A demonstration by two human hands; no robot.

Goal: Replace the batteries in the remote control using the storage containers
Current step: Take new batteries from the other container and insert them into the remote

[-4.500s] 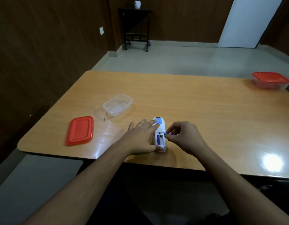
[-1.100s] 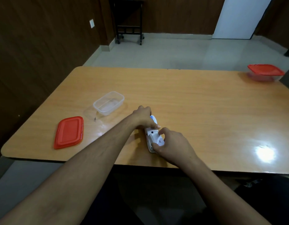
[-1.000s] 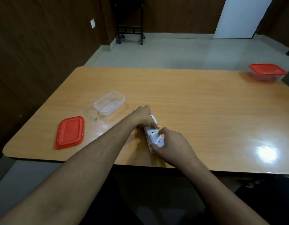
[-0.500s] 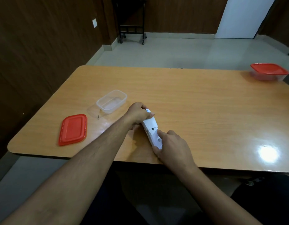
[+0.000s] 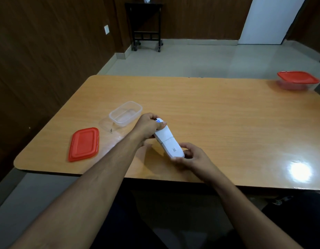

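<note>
Nearest the table's front edge, the right hand [image 5: 192, 157] curls its fingers and thumb round the near end of one white remote control [image 5: 169, 143], which is held back-side up just above the wooden table [image 5: 218, 123]. The remote's long axis runs diagonally, its near end pointing right and toward the person, its far end pointing left and away; a seam crosses the back about midway. The left hand [image 5: 148, 126] grips that far end, fingers wrapped round it with the thumb lying on top.

To the left lies one loose red lid [image 5: 83, 144], flat on the table. Just beyond it stands one clear open container [image 5: 126, 113], close to the left hand. At the far right corner sits a second container with a red lid on it [image 5: 298, 80], well apart from everything else.
</note>
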